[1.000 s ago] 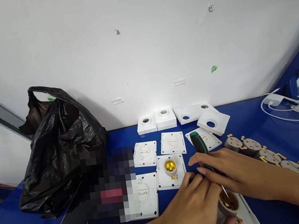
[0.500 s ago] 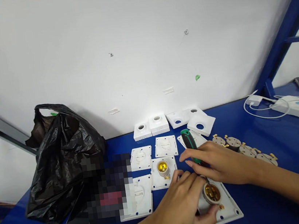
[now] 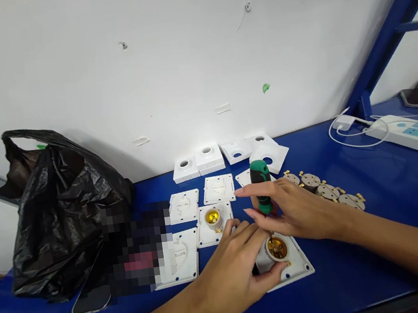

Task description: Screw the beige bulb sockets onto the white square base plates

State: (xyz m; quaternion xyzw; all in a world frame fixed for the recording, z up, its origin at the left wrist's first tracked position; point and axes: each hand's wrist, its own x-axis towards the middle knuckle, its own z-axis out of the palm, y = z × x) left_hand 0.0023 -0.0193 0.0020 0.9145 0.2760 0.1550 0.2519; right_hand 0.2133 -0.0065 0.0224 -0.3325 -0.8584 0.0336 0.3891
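My right hand (image 3: 296,209) grips a green and black screwdriver (image 3: 261,185), held nearly upright with its tip down inside a brass-lined lamp socket (image 3: 276,248). That socket sits on a white square plate (image 3: 300,266) on the blue table. My left hand (image 3: 235,271) wraps round the socket and the plate's near edge, thumb on the right side. Just behind lies a second white plate with a brass socket (image 3: 214,217).
White square plates and covers with round holes (image 3: 209,159) lie near the wall. A row of several grey round inserts with brass tabs (image 3: 323,190) runs to the right. A black plastic bag (image 3: 57,207) stands left, a phone (image 3: 92,297) beside it. A power strip (image 3: 417,134) lies far right.
The screwdriver has swung from leaning back to nearly upright over the socket. The view has shifted, bringing the held plate and socket fully into sight.
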